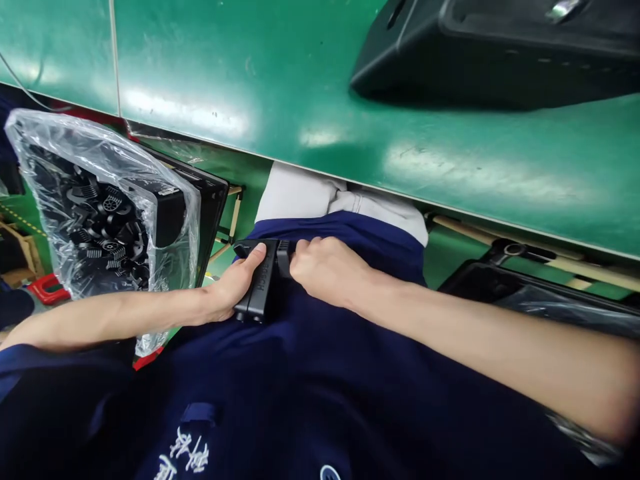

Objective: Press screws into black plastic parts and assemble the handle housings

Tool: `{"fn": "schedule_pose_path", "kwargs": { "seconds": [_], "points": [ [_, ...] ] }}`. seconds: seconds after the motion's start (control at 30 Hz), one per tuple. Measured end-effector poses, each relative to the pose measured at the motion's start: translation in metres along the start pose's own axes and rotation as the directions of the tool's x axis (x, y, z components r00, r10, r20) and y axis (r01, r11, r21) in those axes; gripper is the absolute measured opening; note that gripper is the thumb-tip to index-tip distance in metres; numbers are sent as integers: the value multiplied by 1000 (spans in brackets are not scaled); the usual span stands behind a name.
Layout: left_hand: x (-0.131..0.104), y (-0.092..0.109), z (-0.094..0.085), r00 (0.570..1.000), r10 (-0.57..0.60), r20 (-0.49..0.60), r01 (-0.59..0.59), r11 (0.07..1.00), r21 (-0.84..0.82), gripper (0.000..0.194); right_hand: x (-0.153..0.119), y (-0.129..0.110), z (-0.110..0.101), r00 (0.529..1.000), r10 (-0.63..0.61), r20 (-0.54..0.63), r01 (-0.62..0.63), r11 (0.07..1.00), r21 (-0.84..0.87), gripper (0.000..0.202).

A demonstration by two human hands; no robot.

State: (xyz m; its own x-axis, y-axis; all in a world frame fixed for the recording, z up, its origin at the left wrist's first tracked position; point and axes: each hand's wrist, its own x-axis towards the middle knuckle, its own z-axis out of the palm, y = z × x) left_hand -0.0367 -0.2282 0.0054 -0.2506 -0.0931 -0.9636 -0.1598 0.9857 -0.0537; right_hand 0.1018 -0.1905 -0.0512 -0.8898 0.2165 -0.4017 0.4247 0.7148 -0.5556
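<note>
Close to my waist, my left hand (241,280) grips a black block-shaped part (261,287) with raised lettering on its face, the thumb lying on its top end. On the part's right side, my right hand (327,270) is closed round a small ribbed black piece (283,259), which touches the larger part or sits against it. The fingers of my right hand are curled, and their tips are hidden. Both hands are in front of my dark blue shirt (300,353).
A green table (300,80) runs across the top, bearing a large black case (480,67) at right. A plastic-lined bin (173,220) of small black parts (113,220) stands at left. Another black bin (465,283) is under the table's right edge. A red object (47,289) lies far left.
</note>
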Motion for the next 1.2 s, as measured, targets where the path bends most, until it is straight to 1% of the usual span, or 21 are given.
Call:
{"fn": "schedule_pose_path", "kwargs": {
  "seconds": [0.1, 0.17, 0.2, 0.27, 0.37, 0.43, 0.5, 0.57, 0.63, 0.67, 0.7, 0.77, 0.8, 0.83, 0.87, 0.93, 1.0, 1.1, 1.2],
  "points": [
    [2, 0, -4, 999, -24, 36, 24, 1000, -4, 50, 3, 2, -9, 998, -36, 52, 34, 999, 36, 23],
    [4, -1, -7, 999, -1, 43, 1, 1000, 6, 47, 1, -1, -15, 998, -10, 68, 6, 998, 63, 24],
    [4, -1, -8, 998, 38, 42, -39, 999, 13, 45, 0, -2, -18, 997, 12, 78, -19, 996, 82, 23],
    [6, -3, -10, 987, 158, 35, -159, 987, 38, 41, -3, -5, -22, 993, 58, 100, -71, 989, 127, 21],
    [10, -6, -11, 941, 337, 44, -339, 937, 83, 46, -7, -6, -23, 987, 94, 130, -117, 976, 184, 26],
    [13, -9, -12, 915, 396, 79, -403, 908, 112, 54, -9, -5, -21, 984, 108, 144, -136, 969, 204, 30],
    [15, -12, -13, 896, 432, 107, -443, 886, 137, 59, -11, -4, -18, 981, 119, 153, -150, 965, 213, 31],
    [15, -12, -13, 881, 457, 121, -471, 868, 154, 59, -13, -3, -17, 983, 116, 141, -144, 967, 211, 32],
    [14, -11, -12, 865, 490, 106, -501, 851, 158, 55, -14, -4, -15, 989, 96, 113, -118, 972, 201, 32],
    [13, -10, -11, 871, 483, 93, -492, 857, 154, 53, -15, -5, -14, 992, 81, 99, -99, 977, 190, 29],
    [12, -9, -10, 892, 445, 75, -451, 880, 145, 50, -15, -7, -13, 994, 65, 90, -80, 982, 171, 25],
    [10, -7, -7, 956, 292, 39, -295, 951, 97, 46, -14, -12, -11, 996, 46, 70, -53, 993, 101, 19],
    [9, -6, -6, 978, 205, 29, -207, 976, 66, 44, -13, -14, -10, 997, 43, 59, -46, 997, 60, 20],
    [9, -5, -4, 990, 139, 15, -139, 990, 34, 42, -12, -17, -9, 998, 42, 46, -43, 999, 22, 22],
    [9, -5, -3, 995, 103, 2, -103, 995, 7, 40, -10, -18, -9, 999, 42, 33, -42, 999, -11, 24],
    [10, -4, -2, 996, 81, -24, -82, 996, -35, 38, -7, -19, -7, 999, 40, 7, -40, 997, -67, 27],
    [10, -3, -1, 998, 47, -46, -51, 995, -83, 40, -3, -17, -6, 1000, 26, -17, -28, 992, -120, 29],
    [10, -3, -1, 999, -38, -27, 33, 987, -159, 43, 3, -11, -5, 998, -28, -55, 16, 979, -205, 32],
    [9, -3, -3, 998, -62, 15, 64, 976, -206, 42, 7, -7, -5, 995, -67, -79, 44, 964, -261, 34]
  ]
}}
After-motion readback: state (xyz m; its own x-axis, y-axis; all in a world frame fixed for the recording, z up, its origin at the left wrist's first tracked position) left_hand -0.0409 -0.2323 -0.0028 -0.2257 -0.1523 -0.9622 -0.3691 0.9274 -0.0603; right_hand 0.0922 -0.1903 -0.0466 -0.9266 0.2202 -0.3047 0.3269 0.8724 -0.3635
